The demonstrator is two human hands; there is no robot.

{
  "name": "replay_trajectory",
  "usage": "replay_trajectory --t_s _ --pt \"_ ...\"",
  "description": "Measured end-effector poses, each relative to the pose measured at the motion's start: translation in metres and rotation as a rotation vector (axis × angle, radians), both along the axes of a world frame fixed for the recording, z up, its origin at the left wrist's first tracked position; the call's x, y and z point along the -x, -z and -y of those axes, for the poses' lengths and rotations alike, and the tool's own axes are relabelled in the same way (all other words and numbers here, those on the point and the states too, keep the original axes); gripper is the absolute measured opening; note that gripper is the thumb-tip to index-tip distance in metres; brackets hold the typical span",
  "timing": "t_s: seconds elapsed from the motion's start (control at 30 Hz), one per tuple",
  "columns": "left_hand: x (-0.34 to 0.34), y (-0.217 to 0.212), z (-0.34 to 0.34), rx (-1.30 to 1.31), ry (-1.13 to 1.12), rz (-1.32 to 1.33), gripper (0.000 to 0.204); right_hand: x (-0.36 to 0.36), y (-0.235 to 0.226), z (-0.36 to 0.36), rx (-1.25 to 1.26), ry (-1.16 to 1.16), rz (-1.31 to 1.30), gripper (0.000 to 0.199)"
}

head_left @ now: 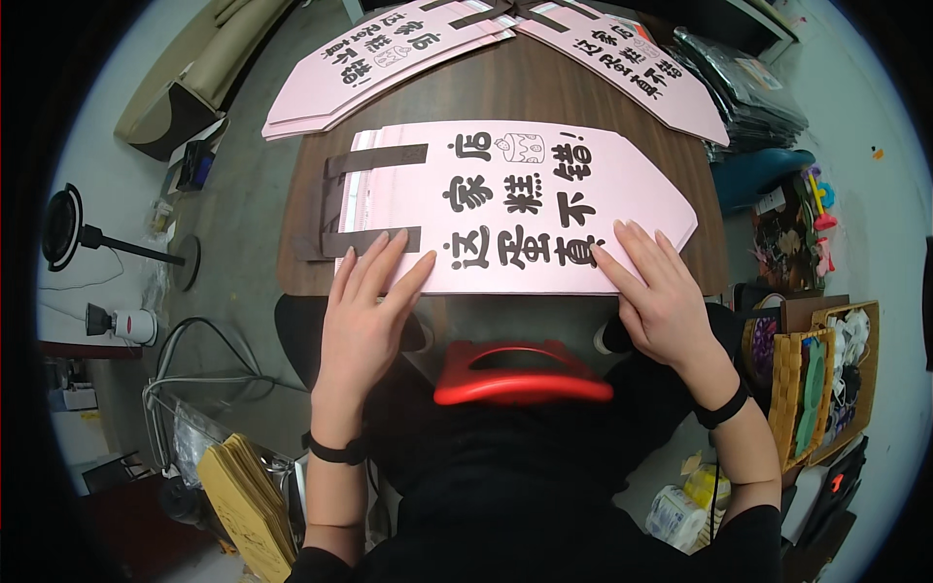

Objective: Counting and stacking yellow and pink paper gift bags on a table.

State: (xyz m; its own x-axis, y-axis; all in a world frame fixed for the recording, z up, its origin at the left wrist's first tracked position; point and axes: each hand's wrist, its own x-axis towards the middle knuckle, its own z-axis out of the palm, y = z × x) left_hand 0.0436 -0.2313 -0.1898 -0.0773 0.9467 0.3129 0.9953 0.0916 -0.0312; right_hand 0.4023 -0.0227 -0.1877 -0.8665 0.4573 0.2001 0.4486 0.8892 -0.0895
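A stack of flat pink paper bags (622, 175) lies sideways near the table's front edge, with black lettering and a small cake drawing on top. Dark ribbon handles (389, 155) stick out past the stack's left end. My left hand (367, 301) rests with spread fingers on the near left corner, its fingertips by the lower handle. Flat on the near right part of the top bag is my right hand (656, 291), fingers stretched out over the last printed character. Neither hand grips anything; both thumbs lie at the near edge.
More pink bags lie in a pile (389, 58) at the far left and another pile (632, 63) at the far right of the brown table (437, 92). A red plastic piece (525, 384) is between my legs. Wicker baskets (807, 389) stand to the right, a sofa (209, 68) far left.
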Motion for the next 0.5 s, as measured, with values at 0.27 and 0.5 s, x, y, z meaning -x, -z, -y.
replay_trajectory --t_s 0.27,0.5 --pt "0.005 0.001 0.000 -0.001 0.016 0.018 0.045 0.005 0.006 0.000 0.132 0.035 0.009 0.054" --pt "-0.013 0.008 -0.011 -0.051 0.043 0.176 0.043 0.012 0.001 -0.001 0.200 0.086 0.017 0.048"
